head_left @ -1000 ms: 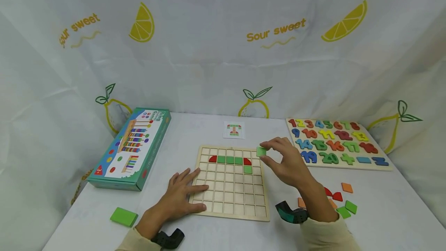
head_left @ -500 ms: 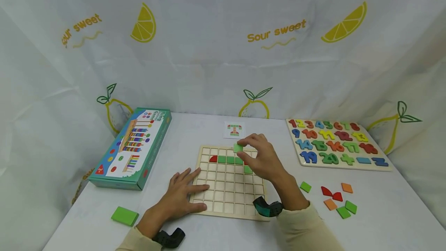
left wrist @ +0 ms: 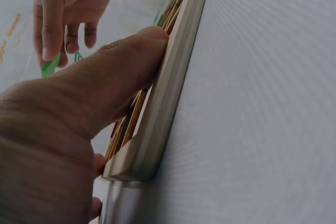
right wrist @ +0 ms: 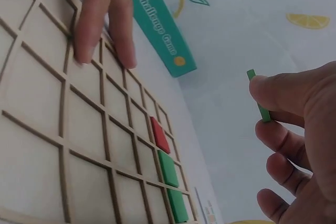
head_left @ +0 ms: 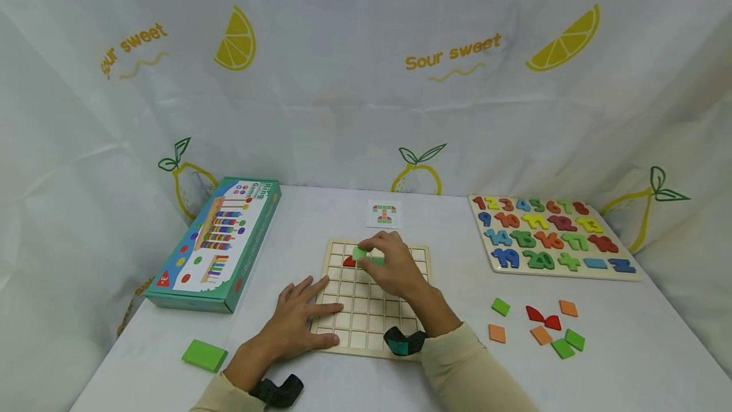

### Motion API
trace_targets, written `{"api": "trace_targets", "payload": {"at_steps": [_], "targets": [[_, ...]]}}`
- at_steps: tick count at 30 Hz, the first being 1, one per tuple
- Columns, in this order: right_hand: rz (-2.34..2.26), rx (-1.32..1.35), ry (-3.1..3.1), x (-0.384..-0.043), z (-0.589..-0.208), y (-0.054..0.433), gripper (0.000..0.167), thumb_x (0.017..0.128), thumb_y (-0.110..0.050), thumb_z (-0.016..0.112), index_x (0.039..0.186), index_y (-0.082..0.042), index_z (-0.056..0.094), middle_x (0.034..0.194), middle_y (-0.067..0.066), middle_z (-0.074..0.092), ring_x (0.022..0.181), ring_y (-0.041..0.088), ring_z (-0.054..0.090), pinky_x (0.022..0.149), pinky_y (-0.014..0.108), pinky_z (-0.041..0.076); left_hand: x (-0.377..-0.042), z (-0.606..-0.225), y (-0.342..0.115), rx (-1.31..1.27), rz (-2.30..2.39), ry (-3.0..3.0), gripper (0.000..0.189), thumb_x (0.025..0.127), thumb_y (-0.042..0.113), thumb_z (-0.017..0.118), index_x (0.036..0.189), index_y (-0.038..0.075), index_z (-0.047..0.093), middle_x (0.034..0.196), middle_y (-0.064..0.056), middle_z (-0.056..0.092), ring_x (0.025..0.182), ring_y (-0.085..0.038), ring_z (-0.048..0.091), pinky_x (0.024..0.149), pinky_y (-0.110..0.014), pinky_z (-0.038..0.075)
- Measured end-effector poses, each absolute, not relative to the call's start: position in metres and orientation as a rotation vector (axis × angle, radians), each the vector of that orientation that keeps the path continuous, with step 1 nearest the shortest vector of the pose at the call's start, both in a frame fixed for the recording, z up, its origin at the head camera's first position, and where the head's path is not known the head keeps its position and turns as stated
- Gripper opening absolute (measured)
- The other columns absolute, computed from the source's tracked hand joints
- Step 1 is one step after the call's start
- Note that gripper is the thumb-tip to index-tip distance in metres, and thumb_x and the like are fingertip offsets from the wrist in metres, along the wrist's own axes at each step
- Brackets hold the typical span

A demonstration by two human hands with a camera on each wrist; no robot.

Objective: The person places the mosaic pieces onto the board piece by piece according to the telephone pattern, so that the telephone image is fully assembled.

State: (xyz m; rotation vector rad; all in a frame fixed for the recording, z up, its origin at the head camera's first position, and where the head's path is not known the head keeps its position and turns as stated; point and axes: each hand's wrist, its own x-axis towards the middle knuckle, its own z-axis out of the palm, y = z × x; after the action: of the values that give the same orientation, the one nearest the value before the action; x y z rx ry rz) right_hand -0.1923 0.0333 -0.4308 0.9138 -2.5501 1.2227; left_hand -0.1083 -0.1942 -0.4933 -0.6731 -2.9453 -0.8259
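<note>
My right hand [head_left: 397, 269] pinches a small green square tile [head_left: 358, 253] between thumb and fingers, above the far left part of a wooden grid board [head_left: 358, 323]. In the right wrist view the held tile [right wrist: 259, 95] is seen edge-on, raised off the board. Spread over the board's left edge, my left hand [head_left: 294, 316] rests with its fingers on the cells; its thumb [left wrist: 121, 66] lies across the rim in the left wrist view. A red quarter-round tile [head_left: 348, 261] and green tiles [right wrist: 168, 169] sit in a far row, partly hidden by my right hand in the head view.
A pattern card [head_left: 384, 213] lies behind the board. Loose green, red and orange tiles [head_left: 497, 334] are scattered to the right, below a number puzzle [head_left: 555, 234]. On the left are a game box [head_left: 220, 240] and a green block [head_left: 204, 355].
My right hand has carried the green tile leftward from beyond the board's right edge to above its far left part. The left hand stays in place on the board.
</note>
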Motion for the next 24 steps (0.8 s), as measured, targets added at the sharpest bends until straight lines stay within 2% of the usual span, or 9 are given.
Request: {"api": "trace_targets", "payload": {"at_steps": [9,18,24], "targets": [[1.107,0.93,-2.658,-0.199,-0.457,0.013,0.02,0.087,-0.015,0.073,0.106,-0.006,0.071,0.098,0.003,0.062,0.093,0.025,0.051,0.082,0.043,0.043,-0.109,-0.494,-0.194,-0.691,-0.844,-2.925,0.058,0.076,0.058,0.072,0.124,0.026,0.068,0.152,-0.011,0.034,0.14,-0.042,0.018,0.105,-0.064,0.007],[0.972,0.902,-2.702,-0.201,-0.471,0.011,0.019,0.084,-0.015,0.075,0.101,-0.006,0.073,0.099,0.006,0.064,0.096,0.027,0.053,0.087,0.048,0.042,-0.109,-0.496,-0.194,-0.7,-0.839,-2.913,0.058,0.076,0.059,0.072,0.125,0.027,0.068,0.152,-0.01,0.034,0.14,-0.042,0.019,0.105,-0.064,0.008],[0.874,0.906,-2.74,-0.201,-0.474,0.009,0.022,0.085,-0.019,0.074,0.103,-0.008,0.072,0.096,0.003,0.059,0.091,0.025,0.05,0.081,0.048,0.041,-0.109,-0.495,-0.195,-0.688,-0.823,-2.92,0.058,0.076,0.06,0.072,0.125,0.027,0.068,0.152,-0.01,0.034,0.14,-0.041,0.019,0.105,-0.064,0.008]]}}
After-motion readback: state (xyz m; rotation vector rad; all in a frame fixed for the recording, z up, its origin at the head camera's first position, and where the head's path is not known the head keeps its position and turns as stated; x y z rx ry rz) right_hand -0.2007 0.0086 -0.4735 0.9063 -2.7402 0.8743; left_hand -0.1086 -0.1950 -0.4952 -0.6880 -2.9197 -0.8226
